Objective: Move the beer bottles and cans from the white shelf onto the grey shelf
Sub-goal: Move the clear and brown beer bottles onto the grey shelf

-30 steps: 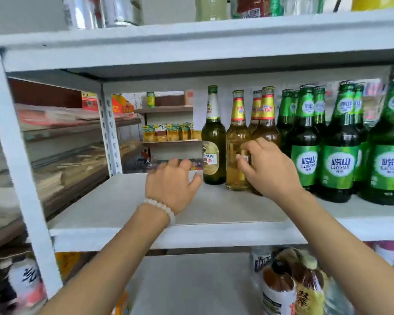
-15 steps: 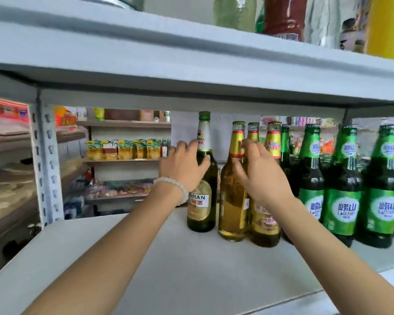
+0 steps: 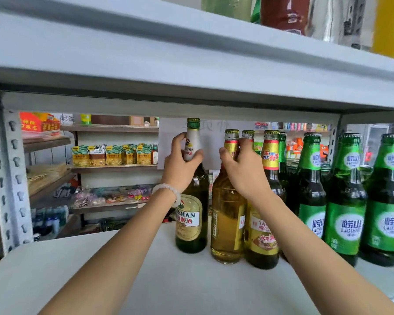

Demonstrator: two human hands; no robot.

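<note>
Head view: the dark green Taishan bottle (image 3: 192, 201) stands upright on the white shelf (image 3: 100, 280), at the left end of the row of beer bottles. The left hand (image 3: 180, 164) wraps its neck, fingers and thumb curled round the silver neck label just under the green cap, a pale bead bracelet (image 3: 170, 193) at the wrist. Just beside it on the right stands a clear golden bottle (image 3: 228, 214) with a gold and red neck foil. The right hand (image 3: 241, 169) closes on that neck, thumb to the left and fingers curled round the far side; the fingers may also reach the neck of the bottle behind it, but the hand hides this. A brown bottle with a yellow label (image 3: 263, 235) stands touching or nearly touching the golden one on its right, its gold and red neck foil showing past the right hand. Further right stands a group of green Laoshan bottles (image 3: 348, 201) with green and white labels, all upright and close together.

Above, a grey-white shelf board (image 3: 168, 64) carries blurred bottles and packets whose kind I cannot tell. At the left a perforated metal upright (image 3: 9, 178) bears the shelving. Beyond it, other shelves hold yellow and green snack bags (image 3: 114, 155) in a row and small wrapped goods below them.
</note>
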